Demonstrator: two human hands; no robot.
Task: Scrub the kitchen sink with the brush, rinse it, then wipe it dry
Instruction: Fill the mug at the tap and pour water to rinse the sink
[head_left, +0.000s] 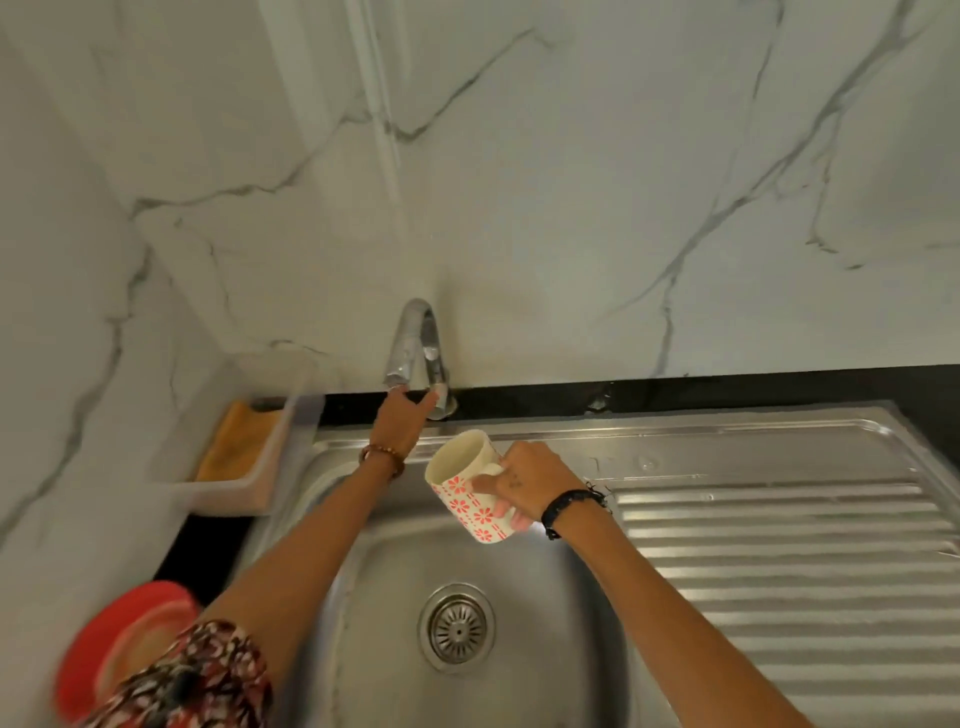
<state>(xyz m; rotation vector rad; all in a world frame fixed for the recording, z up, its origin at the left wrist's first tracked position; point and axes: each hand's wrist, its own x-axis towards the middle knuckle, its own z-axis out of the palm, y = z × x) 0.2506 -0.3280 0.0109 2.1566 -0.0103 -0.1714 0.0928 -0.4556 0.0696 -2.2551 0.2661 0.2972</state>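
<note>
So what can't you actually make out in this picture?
- Head view: whether water runs from the tap; no stream shows.
- The mug interior: its tilt hides any contents.
- The left hand covers the tap's base, so the handle is unseen.
- The red object bottom left is blurred and part-hidden by the patterned sleeve.
- The orange cloth in the white tray is blurred.
- No brush is visible.
</note>
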